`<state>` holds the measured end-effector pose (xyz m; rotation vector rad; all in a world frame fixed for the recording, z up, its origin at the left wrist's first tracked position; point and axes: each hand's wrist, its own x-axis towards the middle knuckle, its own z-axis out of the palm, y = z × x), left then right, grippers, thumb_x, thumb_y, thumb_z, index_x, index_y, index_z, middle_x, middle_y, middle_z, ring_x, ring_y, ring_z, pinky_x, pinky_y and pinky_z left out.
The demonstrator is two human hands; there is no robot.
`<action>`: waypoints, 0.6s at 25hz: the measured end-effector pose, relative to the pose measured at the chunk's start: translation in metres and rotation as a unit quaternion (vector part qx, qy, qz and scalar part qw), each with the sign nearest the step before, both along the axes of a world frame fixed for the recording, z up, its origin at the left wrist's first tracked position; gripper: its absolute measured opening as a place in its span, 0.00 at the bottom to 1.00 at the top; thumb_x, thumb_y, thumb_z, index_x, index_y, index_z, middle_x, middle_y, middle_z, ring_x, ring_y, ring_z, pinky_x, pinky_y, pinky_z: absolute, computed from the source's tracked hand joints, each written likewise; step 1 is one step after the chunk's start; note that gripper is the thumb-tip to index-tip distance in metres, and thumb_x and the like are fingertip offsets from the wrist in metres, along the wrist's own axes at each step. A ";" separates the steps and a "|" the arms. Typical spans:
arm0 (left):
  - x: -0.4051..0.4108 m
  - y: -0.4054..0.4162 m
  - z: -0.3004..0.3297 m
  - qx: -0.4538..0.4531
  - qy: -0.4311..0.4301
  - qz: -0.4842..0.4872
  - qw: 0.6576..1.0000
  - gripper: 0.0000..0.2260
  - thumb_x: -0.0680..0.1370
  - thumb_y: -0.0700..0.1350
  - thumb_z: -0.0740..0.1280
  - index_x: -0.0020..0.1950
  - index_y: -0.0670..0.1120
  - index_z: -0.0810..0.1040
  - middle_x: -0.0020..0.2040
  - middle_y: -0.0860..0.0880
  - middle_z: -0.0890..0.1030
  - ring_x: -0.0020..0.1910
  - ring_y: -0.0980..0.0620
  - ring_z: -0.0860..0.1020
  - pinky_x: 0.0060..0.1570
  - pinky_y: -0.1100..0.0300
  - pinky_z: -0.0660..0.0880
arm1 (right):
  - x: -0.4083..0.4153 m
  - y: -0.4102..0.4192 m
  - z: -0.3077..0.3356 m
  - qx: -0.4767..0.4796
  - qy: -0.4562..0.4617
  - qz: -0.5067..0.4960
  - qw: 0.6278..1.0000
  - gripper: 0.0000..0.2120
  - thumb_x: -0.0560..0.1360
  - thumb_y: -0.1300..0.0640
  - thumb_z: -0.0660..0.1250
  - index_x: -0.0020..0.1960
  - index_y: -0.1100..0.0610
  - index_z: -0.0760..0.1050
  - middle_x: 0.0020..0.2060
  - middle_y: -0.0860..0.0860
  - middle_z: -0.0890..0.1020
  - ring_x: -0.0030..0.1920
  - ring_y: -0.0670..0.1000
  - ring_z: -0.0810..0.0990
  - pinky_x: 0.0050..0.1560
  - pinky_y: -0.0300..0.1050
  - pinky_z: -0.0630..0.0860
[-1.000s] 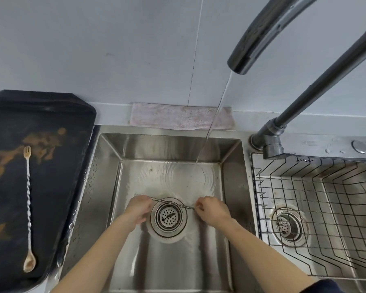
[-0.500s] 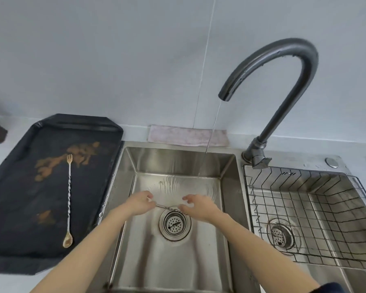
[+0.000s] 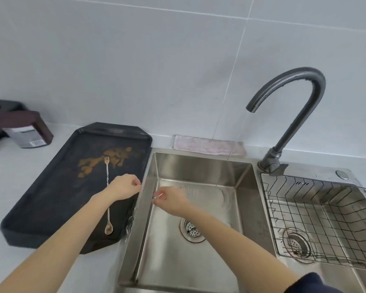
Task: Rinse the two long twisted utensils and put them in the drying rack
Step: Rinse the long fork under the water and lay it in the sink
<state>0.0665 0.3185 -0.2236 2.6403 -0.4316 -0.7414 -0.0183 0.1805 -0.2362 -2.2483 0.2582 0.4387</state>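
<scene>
One twisted metal utensil (image 3: 107,187) on black tray (image 3: 51,208).

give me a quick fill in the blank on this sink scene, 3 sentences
The long twisted spoon lies on the black ____. The wire rack sits in the basin on the ____ side of the tap. A folded pink ____ lies behind the sink against the wall.

Missing words: tray; right; cloth

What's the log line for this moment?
left hand: over tray, grip unclear | right hand: over sink, grip unclear | twisted utensil: on tray | drying rack: no utensil seen
</scene>
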 end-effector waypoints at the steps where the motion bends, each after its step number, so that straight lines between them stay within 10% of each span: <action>1: 0.004 0.010 -0.002 -0.002 -0.004 0.013 1.000 0.13 0.78 0.44 0.58 0.60 0.42 0.74 0.62 0.43 0.77 0.60 0.44 0.75 0.61 0.54 0.70 | 0.005 0.014 0.001 0.003 -0.003 0.005 1.000 0.14 0.76 0.56 0.62 0.59 0.60 0.76 0.57 0.58 0.81 0.59 0.56 0.76 0.59 0.45 0.72; 11: 0.045 0.071 -0.045 0.041 0.012 0.137 0.990 0.15 0.75 0.52 0.65 0.31 0.45 0.70 0.32 0.47 0.73 0.43 0.41 0.79 0.45 0.52 0.75 | 0.056 0.107 -0.020 -0.049 0.007 0.048 0.998 0.12 0.77 0.57 0.61 0.53 0.64 0.77 0.51 0.61 0.82 0.54 0.61 0.78 0.54 0.51 0.76; 15: 0.047 0.070 -0.056 0.080 0.021 0.140 0.987 0.13 0.74 0.52 0.66 0.40 0.42 0.77 0.39 0.43 0.79 0.47 0.41 0.80 0.42 0.55 0.74 | 0.063 0.121 -0.032 -0.111 0.037 0.061 0.991 0.15 0.76 0.52 0.63 0.55 0.63 0.75 0.52 0.61 0.81 0.53 0.61 0.79 0.52 0.52 0.77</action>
